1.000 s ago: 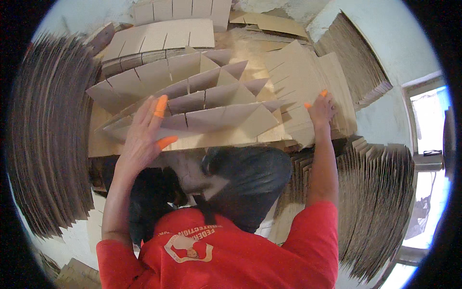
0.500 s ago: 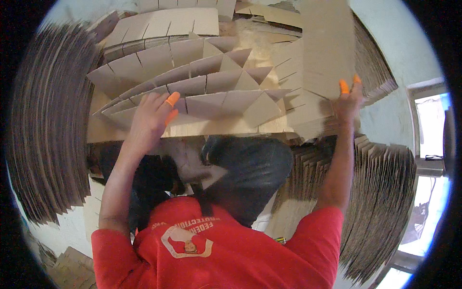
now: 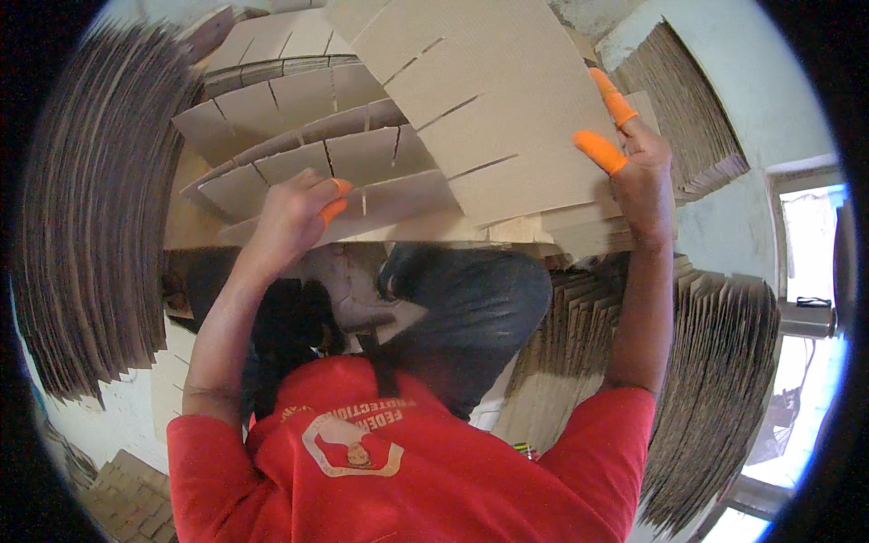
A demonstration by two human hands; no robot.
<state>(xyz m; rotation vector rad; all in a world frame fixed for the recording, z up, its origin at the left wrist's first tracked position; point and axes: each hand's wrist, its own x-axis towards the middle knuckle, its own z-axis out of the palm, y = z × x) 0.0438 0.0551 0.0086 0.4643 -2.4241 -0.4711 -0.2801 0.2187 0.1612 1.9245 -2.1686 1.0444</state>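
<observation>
Upside-down pale lettering (image 3: 385,417), emblem (image 3: 358,453) on red shirt (image 3: 453,480).

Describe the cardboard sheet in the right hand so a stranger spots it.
Start at the table beyond the red shirt. Over its right side, the right hand holds a slotted cardboard sheet. Unlike the upright dividers to its left, it shows its broad face.

The left camera of a side-by-side pair on the person's head is looking steeply down and forward, over the nearby red shirt (image 3: 471,480) to the left hand (image 3: 294,213), right hand (image 3: 643,181) and table (image 3: 186,222). Its wide fisheye lens is also catching a wall (image 3: 724,231), bending straight edges and leaving the corners black.
</observation>
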